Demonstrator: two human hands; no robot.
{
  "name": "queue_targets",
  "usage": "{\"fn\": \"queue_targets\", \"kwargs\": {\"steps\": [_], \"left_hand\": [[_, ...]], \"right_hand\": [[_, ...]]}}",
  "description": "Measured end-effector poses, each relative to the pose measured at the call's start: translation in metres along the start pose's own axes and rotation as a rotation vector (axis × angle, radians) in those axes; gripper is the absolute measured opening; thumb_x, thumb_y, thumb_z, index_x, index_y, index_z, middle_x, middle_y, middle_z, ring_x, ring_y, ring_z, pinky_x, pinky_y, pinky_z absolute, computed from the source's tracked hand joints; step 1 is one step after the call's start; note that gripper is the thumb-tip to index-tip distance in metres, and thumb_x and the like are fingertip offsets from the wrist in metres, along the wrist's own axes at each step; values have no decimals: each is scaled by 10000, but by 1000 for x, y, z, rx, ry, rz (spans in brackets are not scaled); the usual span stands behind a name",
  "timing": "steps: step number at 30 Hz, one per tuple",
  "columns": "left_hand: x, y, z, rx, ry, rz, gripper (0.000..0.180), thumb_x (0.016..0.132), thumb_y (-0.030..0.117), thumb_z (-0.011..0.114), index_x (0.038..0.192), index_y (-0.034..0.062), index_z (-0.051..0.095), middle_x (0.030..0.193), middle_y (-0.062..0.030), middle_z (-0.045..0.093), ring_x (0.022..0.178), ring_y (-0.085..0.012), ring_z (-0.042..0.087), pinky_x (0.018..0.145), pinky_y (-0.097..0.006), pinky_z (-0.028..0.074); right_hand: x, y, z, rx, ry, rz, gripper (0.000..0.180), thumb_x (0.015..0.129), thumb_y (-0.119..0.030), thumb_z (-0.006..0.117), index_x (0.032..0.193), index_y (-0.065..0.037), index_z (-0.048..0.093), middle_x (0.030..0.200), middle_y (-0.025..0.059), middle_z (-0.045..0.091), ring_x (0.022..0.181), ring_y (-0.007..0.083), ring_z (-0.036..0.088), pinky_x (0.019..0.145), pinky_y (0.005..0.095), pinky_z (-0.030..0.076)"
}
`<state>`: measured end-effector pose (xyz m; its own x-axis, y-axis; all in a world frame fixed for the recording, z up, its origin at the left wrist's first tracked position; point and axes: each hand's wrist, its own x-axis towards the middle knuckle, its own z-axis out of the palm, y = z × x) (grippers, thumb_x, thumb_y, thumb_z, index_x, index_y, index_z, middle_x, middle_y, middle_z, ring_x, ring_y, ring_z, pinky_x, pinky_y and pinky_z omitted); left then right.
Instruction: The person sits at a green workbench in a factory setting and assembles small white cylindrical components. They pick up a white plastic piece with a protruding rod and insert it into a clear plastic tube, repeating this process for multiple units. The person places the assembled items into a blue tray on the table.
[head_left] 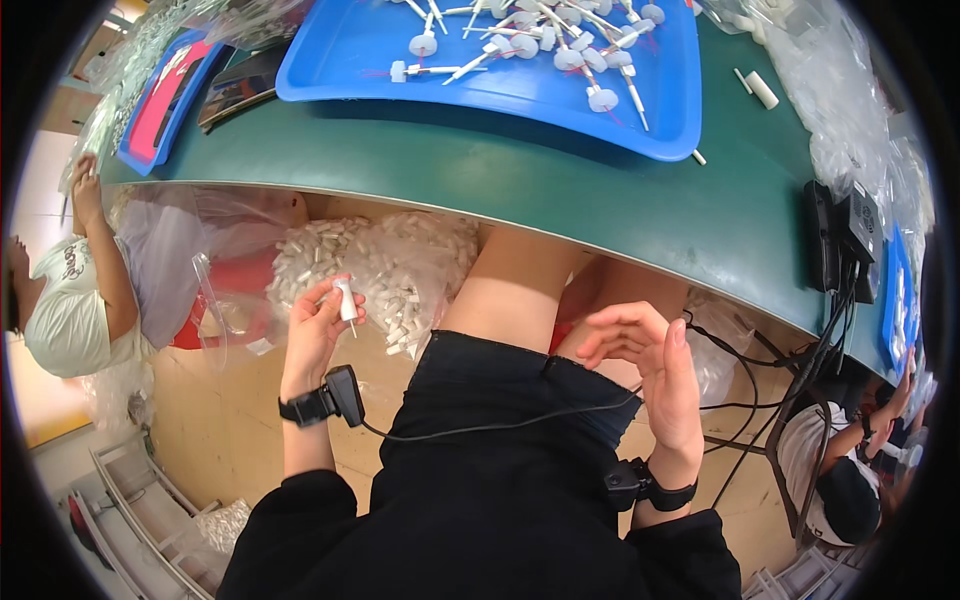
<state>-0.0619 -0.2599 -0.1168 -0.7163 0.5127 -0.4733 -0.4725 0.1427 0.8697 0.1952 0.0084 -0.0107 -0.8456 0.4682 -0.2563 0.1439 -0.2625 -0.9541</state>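
My left hand (318, 325) is raised below the table edge and pinches a small white plastic tube part (346, 299) with a thin pin at its lower end. Right behind it sits a clear plastic bag (385, 270) full of the same white parts. My right hand (648, 362) hovers over my lap with fingers spread and curled, holding nothing. Both wrists wear black bands with small devices, joined by a black cable across my dark clothing.
A green table (520, 195) carries a blue tray (520, 85) holding several white assembled pieces with discs. Black chargers (845, 240) and cables hang at the right edge. Clear bags lie at the far right. A person sits at the left, another at the lower right.
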Motion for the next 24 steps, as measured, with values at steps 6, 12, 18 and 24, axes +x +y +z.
{"fn": "queue_targets", "kwargs": {"steps": [6, 12, 18, 24], "left_hand": [[77, -132, -37, 73, 48, -351, 194, 867, 125, 630, 898, -61, 585, 787, -111, 602, 706, -216, 633, 628, -353, 560], [117, -199, -42, 1057, -185, -638, 881, 715, 661, 606, 1178, -85, 541, 1177, -237, 566, 1080, -353, 545, 892, -423, 419], [105, -93, 7, 1019, -315, -355, 529, 788, 488, 613, 951, -11, 680, 882, -140, 683, 842, -241, 639, 743, -341, 485], [30, 72, 80, 716, -818, -40, 215, 857, 176, 602, 897, -21, 678, 783, -83, 681, 742, -135, 638, 687, -256, 482]], "right_hand": [[0, -14, -5, -89, 61, -81, 480, 975, -355, 324, 1004, 58, 567, 839, 117, 620, 813, 181, 577, 787, 302, 442], [1, -75, -16, -448, 88, -181, 201, 829, -122, 567, 963, 23, 605, 803, 89, 629, 711, 134, 586, 686, 256, 454], [83, -144, -12, -952, 130, -458, 161, 801, -153, 629, 826, 2, 593, 724, 94, 623, 625, 191, 597, 586, 281, 456], [187, -134, 10, -1466, 93, -731, 208, 791, -254, 637, 862, -59, 631, 782, 111, 647, 755, 307, 629, 665, 414, 494]]}}
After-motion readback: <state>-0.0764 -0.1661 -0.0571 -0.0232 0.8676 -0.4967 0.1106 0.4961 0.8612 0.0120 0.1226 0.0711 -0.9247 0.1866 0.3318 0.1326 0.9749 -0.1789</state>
